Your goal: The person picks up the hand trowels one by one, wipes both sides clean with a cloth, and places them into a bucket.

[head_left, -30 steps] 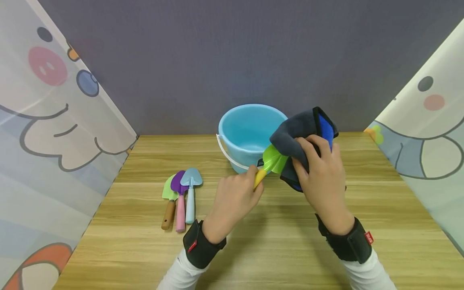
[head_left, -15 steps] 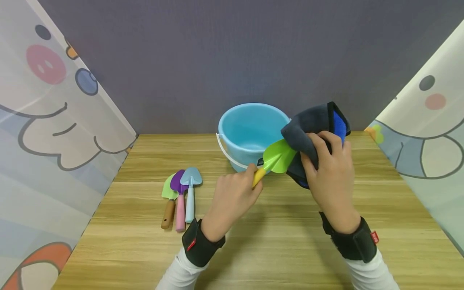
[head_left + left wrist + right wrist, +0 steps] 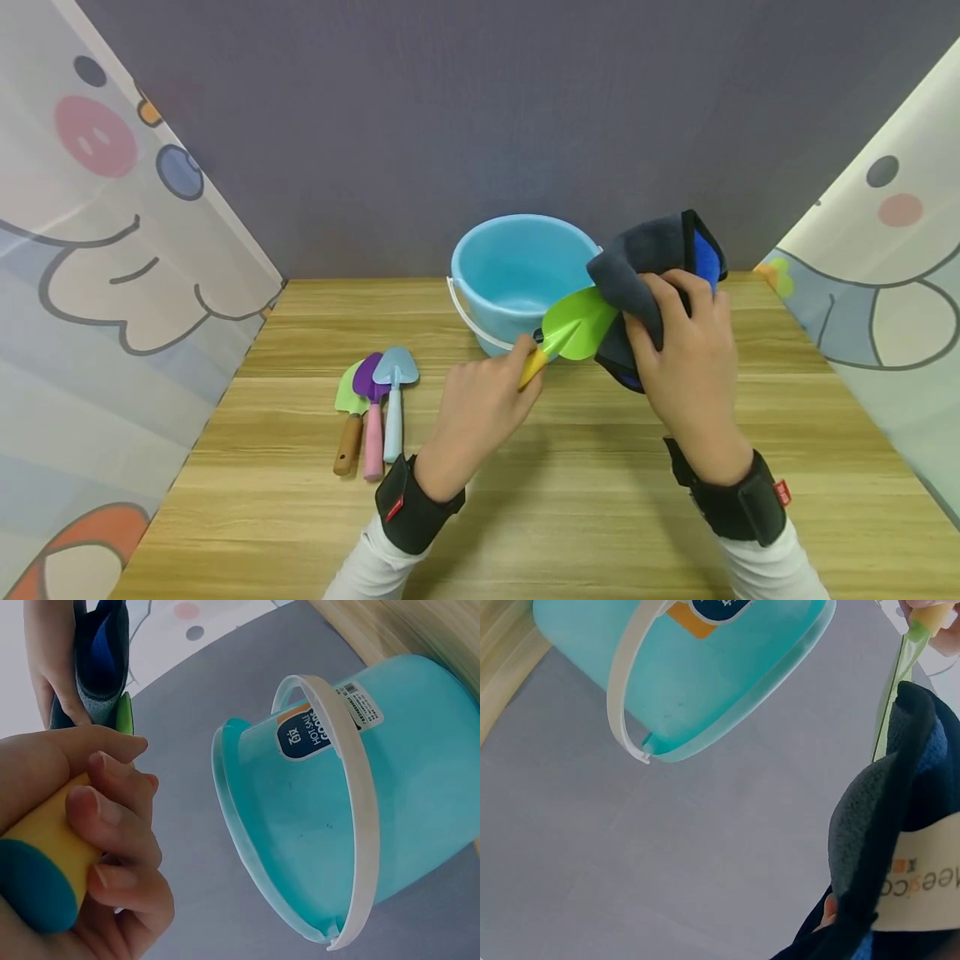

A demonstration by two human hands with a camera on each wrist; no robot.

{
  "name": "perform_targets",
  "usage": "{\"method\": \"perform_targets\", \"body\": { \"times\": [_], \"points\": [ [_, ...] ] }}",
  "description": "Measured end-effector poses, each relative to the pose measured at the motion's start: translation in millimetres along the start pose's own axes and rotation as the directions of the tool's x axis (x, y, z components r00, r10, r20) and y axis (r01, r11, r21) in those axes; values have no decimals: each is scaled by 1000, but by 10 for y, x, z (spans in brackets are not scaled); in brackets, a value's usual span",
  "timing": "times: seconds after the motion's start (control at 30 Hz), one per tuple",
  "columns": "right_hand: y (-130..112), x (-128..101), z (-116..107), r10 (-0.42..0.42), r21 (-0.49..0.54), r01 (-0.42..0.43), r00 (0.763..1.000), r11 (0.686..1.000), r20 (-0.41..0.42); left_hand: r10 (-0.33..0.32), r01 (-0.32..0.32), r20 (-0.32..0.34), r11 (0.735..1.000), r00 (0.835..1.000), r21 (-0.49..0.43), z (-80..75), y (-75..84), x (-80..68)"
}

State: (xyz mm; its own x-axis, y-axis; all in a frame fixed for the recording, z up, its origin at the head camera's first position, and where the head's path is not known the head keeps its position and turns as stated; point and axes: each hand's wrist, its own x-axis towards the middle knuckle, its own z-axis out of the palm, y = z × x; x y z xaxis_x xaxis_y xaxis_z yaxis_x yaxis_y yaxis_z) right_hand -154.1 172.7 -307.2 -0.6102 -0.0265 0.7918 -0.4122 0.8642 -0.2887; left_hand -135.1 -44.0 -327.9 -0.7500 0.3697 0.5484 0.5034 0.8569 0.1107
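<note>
My left hand [image 3: 480,408] has its fingers [image 3: 112,817] curled tight round the green trowel's [image 3: 573,331] yellow handle, while my right hand [image 3: 686,358] grips the dark cloth [image 3: 637,254] against its blade.

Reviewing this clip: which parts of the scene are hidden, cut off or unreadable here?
- Tip of the green trowel: head view, covered by the dark cloth.
- Trowel's yellow handle: mostly wrapped by the left hand.
- Right hand palm side: head view, turned away; the right wrist view shows almost only cloth.
- Bucket label text: left wrist view, partly behind the white handle.
- Bucket base: head view, behind its own wall.
</note>
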Motion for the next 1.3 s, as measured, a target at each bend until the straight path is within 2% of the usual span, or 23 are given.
{"method": "perform_targets", "body": {
  "times": [0.33, 0.7, 0.87, 1.13, 1.3],
  "points": [
    [64, 19, -32, 29, -8, -29, 999, 1000, -25, -19, 20, 17, 1000, 1000, -4, 1, -6, -6],
    [63, 31, -58, 39, 1, -39, 999, 999, -25, -96, 99, 48, 994, 994, -52, -3, -1, 16],
    [37, 32, -44, 55, 23, -54, 997, 998, -48, -104, 105, 11, 990, 995, -91, 4, -13, 11],
    [28, 28, -63, 45, 46, -42, 997, 998, -70, -68, 57, -110, 993, 992, -101, 1, -19, 18],
    [-20, 30, -88, 39, 80, -31, 994, 996, -103, -73, 61, -135, 994, 988, -92, -17, -16, 28]
  ]
}}
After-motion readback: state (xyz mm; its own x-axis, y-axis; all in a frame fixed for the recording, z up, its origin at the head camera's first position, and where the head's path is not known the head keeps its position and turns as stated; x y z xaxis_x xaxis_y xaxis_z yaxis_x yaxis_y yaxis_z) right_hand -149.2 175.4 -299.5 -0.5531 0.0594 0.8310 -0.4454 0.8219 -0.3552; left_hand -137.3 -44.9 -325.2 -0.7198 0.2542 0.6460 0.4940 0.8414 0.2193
